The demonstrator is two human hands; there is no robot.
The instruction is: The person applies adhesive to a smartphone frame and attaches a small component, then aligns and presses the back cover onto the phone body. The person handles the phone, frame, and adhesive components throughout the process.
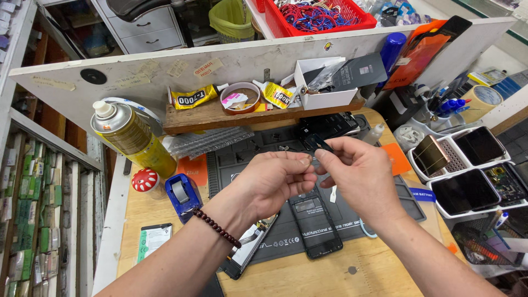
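My left hand and my right hand meet above a dark repair mat. Together their fingertips pinch a small dark flat part and a thin clear strip hanging from it. Under the hands lies an opened black phone on the mat. A second phone body lies partly under my left forearm, which wears a dark bead bracelet.
A wooden shelf holds glue tubes, a tape roll and a white box. A gold spray can, a red mushroom-shaped object and a blue tape dispenser stand at left. White trays with phones sit at right.
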